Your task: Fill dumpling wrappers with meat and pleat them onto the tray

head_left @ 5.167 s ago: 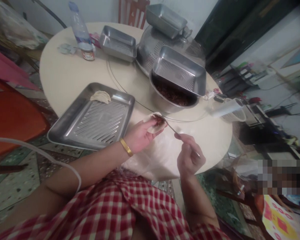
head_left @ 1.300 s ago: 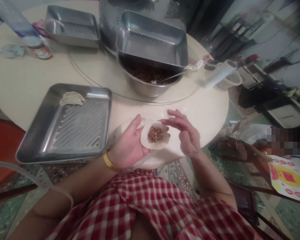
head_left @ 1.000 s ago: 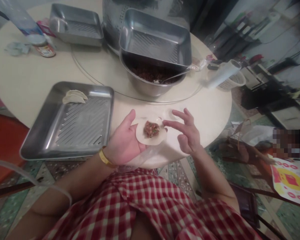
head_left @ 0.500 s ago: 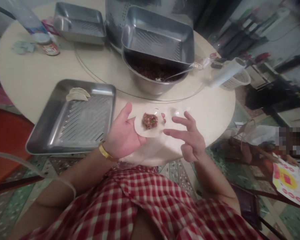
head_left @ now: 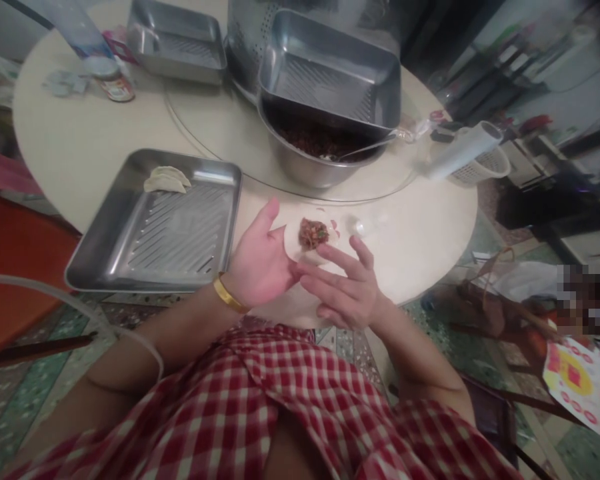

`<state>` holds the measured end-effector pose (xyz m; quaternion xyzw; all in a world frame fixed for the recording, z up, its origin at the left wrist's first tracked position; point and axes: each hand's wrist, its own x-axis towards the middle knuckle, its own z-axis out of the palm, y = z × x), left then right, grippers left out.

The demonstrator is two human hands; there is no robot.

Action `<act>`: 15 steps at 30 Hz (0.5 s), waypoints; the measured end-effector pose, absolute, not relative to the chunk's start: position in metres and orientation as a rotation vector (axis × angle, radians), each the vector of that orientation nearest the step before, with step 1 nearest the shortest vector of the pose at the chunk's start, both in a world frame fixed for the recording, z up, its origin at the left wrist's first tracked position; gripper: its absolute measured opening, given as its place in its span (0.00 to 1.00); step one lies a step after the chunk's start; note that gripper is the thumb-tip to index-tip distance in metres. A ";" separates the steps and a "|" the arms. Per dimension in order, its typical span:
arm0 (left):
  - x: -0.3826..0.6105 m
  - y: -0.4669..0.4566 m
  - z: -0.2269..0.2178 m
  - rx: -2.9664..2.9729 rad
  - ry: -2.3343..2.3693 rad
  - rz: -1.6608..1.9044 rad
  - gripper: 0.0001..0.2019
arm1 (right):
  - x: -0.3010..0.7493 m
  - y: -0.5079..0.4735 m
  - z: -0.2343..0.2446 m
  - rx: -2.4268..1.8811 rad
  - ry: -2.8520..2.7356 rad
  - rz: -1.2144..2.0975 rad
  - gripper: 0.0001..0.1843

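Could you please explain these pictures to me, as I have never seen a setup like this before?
Of course. There is no robot here: you are seeing a person's own bare hands. One camera, worn on the head, takes every picture, looking forward and down, so the lap shows at the bottom.

The left hand is open, with a round dough wrapper on its fingers and a mound of filling on the wrapper. The right hand has its fingers spread at the wrapper's near edge; whether they touch it is hard to tell.

On the table, a metal tray holds folded dough pieces. Beyond the hands is a bowl of dark filling with a spoon in it.
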<state>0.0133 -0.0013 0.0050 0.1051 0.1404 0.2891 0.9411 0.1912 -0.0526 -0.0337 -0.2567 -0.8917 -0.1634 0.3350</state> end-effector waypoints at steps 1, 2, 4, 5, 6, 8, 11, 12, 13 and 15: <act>0.014 -0.002 0.006 0.200 0.286 0.582 0.37 | 0.189 -0.052 -0.033 -0.687 -2.333 -0.444 0.23; 0.014 -0.003 0.005 0.187 0.289 0.580 0.37 | 0.187 -0.052 -0.032 -0.707 -2.340 -0.460 0.24; 0.014 -0.005 0.003 0.173 0.303 0.584 0.36 | 0.182 -0.050 -0.030 -0.736 -2.352 -0.468 0.25; 0.014 -0.006 0.002 0.169 0.310 0.580 0.35 | 0.181 -0.050 -0.028 -0.741 -2.359 -0.462 0.26; 0.014 -0.006 -0.001 0.169 0.313 0.572 0.35 | 0.179 -0.049 -0.025 -0.744 -2.368 -0.451 0.27; 0.012 -0.007 -0.006 0.174 0.301 0.558 0.34 | 0.178 -0.047 -0.018 -0.749 -2.390 -0.403 0.28; 0.010 -0.007 -0.014 0.183 0.230 0.546 0.35 | 0.181 -0.042 -0.004 -0.757 -2.380 -0.221 0.27; 0.010 -0.007 -0.016 0.189 0.203 0.536 0.36 | 0.184 -0.039 0.002 -0.777 -2.354 -0.122 0.26; 0.009 -0.007 -0.018 0.195 0.178 0.524 0.37 | 0.187 -0.035 0.007 -0.814 -2.318 -0.006 0.24; 0.010 -0.007 -0.021 0.209 0.141 0.498 0.38 | 0.192 -0.026 0.015 -0.903 -2.250 0.257 0.22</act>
